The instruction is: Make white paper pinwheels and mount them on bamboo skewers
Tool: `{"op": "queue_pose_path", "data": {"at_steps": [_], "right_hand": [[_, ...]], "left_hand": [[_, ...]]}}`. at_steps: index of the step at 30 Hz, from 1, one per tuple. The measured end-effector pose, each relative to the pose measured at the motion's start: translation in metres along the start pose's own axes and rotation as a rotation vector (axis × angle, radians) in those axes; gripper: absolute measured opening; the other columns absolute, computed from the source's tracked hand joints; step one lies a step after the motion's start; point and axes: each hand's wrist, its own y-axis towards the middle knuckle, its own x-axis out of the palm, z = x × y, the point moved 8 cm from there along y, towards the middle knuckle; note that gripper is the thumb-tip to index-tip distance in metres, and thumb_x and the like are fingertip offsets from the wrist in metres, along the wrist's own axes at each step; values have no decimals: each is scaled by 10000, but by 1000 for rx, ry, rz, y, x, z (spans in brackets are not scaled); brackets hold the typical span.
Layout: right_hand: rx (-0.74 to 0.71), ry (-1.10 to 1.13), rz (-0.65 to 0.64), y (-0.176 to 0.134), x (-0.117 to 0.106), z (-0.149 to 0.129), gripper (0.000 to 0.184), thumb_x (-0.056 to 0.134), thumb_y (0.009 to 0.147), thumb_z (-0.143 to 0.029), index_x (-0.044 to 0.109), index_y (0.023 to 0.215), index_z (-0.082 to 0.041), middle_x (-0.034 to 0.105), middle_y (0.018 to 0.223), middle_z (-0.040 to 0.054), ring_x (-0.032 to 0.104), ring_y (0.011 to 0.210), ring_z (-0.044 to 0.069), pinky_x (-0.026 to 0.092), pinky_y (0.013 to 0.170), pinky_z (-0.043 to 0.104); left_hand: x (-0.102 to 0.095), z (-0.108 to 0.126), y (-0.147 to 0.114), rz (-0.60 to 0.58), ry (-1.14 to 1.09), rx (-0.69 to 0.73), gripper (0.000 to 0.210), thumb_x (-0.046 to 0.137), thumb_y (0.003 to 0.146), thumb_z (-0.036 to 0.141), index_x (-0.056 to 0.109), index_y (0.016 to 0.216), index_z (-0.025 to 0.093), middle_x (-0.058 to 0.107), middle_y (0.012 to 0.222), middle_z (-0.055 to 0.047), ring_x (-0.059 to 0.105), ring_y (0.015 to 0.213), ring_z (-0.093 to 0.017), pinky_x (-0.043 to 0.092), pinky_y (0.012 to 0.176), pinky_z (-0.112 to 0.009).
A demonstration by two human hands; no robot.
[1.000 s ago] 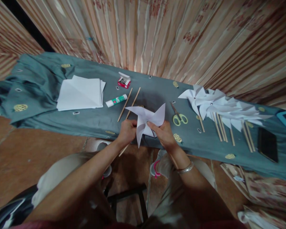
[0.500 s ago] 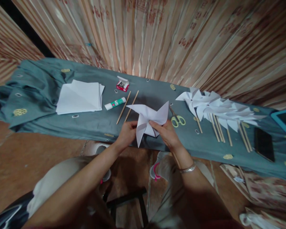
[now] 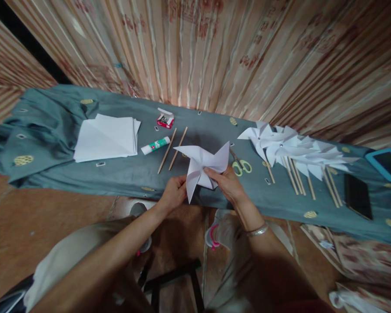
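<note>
A white paper pinwheel [image 3: 198,157] with folded blades is held up over the front of the cloth-covered table. My right hand [image 3: 230,182] grips its right side, the thumb pressed near the centre. Curled closed at the lower left blade is my left hand [image 3: 174,192]; its fingertips meet the paper's edge and are partly hidden there. Just right of the pinwheel lie scissors [image 3: 243,167] with light green handles. To its left are two wooden sticks [image 3: 167,151], a glue stick [image 3: 155,145] and an opened red box of small metal pins [image 3: 165,119].
A stack of white paper [image 3: 106,138] lies on the left of the green tablecloth [image 3: 117,174]. Several finished pinwheels [image 3: 293,145] on sticks overlap at the right. Beyond them are a black phone [image 3: 357,195] and a blue-framed device [image 3: 386,164]. A pleated curtain [image 3: 189,52] hangs behind.
My left hand has dropped slightly along the pinwheel's left edge. My right hand keeps its grip, and the pinwheel has hardly moved. The view has shifted a little.
</note>
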Motion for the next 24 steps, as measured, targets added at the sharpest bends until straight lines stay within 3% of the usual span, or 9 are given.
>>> {"op": "queue_pose_path", "data": {"at_steps": [4, 8, 12, 24], "right_hand": [[13, -10, 2, 0, 0, 0, 331, 818, 585, -368, 753, 833, -159, 775, 865, 51, 695, 799, 201, 529, 814, 352], [30, -12, -1, -1, 1, -2, 330, 826, 575, -367, 754, 827, -165, 776, 871, 49, 697, 814, 198, 527, 840, 351], [39, -26, -15, 0, 1, -3, 348, 830, 574, -362, 758, 851, -163, 776, 892, 57, 701, 846, 208, 527, 858, 359], [37, -17, -33, 1, 3, 1, 355, 828, 588, -391, 760, 858, -172, 773, 920, 63, 698, 875, 224, 514, 897, 393]], "left_hand": [[-3, -3, 1, 26, -1, 5, 477, 645, 658, 605, 660, 646, 128, 467, 440, 46, 360, 441, -81, 290, 444, -201], [-5, 2, 1, 35, 43, 71, 404, 654, 679, 532, 687, 648, 131, 572, 492, 17, 516, 540, -133, 394, 525, -219], [-7, 5, 0, 45, 73, 89, 358, 636, 695, 482, 702, 648, 133, 613, 515, 9, 566, 577, -154, 428, 564, -228], [-10, 4, 1, 91, 32, 28, 260, 654, 673, 367, 634, 545, 142, 474, 402, 57, 384, 412, -75, 313, 426, -185]]}}
